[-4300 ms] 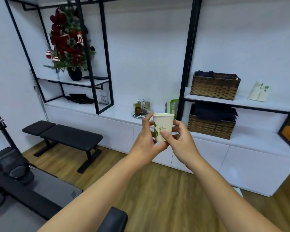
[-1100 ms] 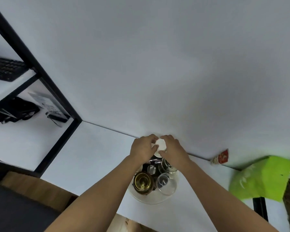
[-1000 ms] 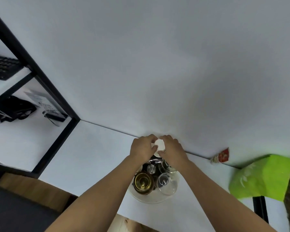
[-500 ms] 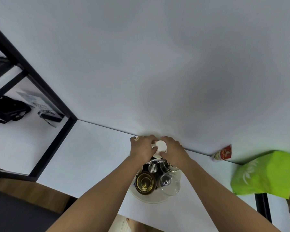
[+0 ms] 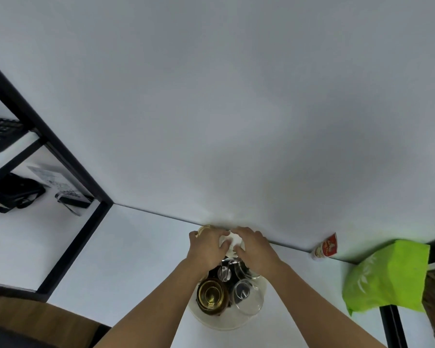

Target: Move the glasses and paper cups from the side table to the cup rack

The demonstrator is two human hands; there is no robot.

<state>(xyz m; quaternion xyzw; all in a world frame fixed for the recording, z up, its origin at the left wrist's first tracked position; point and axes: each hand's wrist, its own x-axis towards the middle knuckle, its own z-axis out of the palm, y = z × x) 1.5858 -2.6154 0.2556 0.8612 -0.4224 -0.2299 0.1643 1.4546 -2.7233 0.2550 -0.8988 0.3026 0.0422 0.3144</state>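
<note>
Upturned white paper cup (image 5: 230, 243), base showing, clamped between left hand (image 5: 206, 247) and right hand (image 5: 255, 248). Held over the far side of the cup rack (image 5: 226, 320), near the worktop's (image 5: 136, 247) back edge. Beneath, one amber glass (image 5: 210, 295) and one clear glass (image 5: 246, 298), both inverted.

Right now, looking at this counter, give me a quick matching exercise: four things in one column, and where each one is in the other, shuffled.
Things:
1. paper cup
2. amber glass
3. green bag
4. small red-labelled bottle

Places:
A. lying against the wall
B. far right of the counter
C. between both hands, at the back of the cup rack
D. front left of the rack

Pairs: 1-C, 2-D, 3-B, 4-A
</note>
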